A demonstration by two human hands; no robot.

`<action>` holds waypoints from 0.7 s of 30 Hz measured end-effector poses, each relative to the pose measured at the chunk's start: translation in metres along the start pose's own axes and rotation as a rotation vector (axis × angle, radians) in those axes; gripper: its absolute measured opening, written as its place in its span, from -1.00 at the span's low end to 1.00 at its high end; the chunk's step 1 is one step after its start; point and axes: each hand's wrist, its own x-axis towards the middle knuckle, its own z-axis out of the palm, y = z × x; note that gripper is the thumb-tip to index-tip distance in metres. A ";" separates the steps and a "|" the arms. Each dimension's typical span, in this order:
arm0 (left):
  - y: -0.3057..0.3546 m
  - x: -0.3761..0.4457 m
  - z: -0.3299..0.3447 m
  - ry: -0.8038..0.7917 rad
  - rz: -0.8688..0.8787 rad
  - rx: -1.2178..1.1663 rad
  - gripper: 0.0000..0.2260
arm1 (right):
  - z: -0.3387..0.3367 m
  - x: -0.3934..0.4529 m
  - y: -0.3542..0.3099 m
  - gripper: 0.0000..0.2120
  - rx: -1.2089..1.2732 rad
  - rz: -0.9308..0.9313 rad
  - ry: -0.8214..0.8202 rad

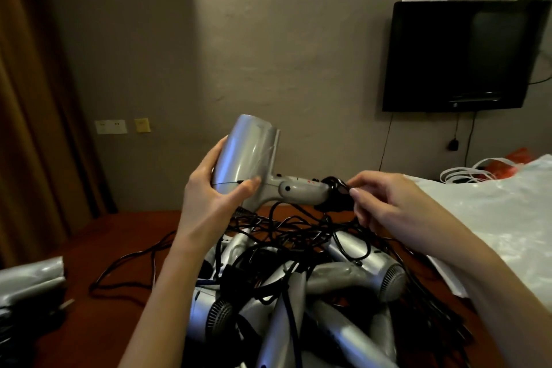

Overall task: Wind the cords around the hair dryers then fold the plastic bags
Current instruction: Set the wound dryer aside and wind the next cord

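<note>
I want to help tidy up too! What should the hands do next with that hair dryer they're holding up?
Probably loop the cord once more around the handle. The left hand grips the hair dryer by its barrel, the right hand pinches the cord at the handle's end, and only a small coil sits there while more cord trails down into the pile.

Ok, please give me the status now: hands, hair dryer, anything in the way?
Left hand grips raised silver hair dryer by barrel. Right hand pinches black cord at handle end. Tangled dryer pile below, cords crossing.
</note>
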 end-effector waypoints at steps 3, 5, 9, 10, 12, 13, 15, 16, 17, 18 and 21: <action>-0.004 0.001 0.007 0.104 -0.025 -0.004 -0.24 | 0.013 0.003 0.001 -0.83 0.134 -0.039 -0.049; -0.004 0.001 0.008 0.160 -0.069 -0.039 -0.17 | 0.025 0.004 0.002 -0.80 0.182 -0.081 -0.066; -0.005 0.003 0.001 0.225 -0.184 -0.143 -0.17 | 0.043 0.008 0.009 -0.73 0.105 -0.160 -0.013; -0.005 0.003 0.000 0.217 -0.215 -0.168 -0.20 | 0.043 0.009 0.011 -0.74 0.096 -0.166 -0.018; -0.007 0.004 -0.002 0.177 -0.270 -0.219 -0.30 | 0.040 0.011 0.015 -0.76 0.169 -0.147 -0.059; -0.007 0.003 0.000 0.154 -0.290 -0.246 -0.38 | 0.038 0.011 0.018 -0.71 0.216 -0.119 -0.086; -0.004 0.002 0.006 0.095 -0.323 -0.282 -0.46 | 0.037 0.011 0.024 -0.66 0.249 -0.062 -0.127; -0.003 0.001 0.009 0.062 -0.336 -0.291 -0.47 | 0.036 0.011 0.026 -0.63 0.251 -0.034 -0.138; -0.001 0.001 0.012 0.026 -0.343 -0.302 -0.49 | 0.036 0.012 0.028 -0.59 0.251 -0.008 -0.146; 0.001 0.001 0.014 -0.013 -0.347 -0.318 -0.51 | 0.034 0.012 0.031 -0.52 0.225 0.025 -0.147; 0.004 0.001 0.012 -0.103 -0.355 -0.340 -0.50 | 0.023 0.010 0.037 -0.42 0.031 0.042 -0.065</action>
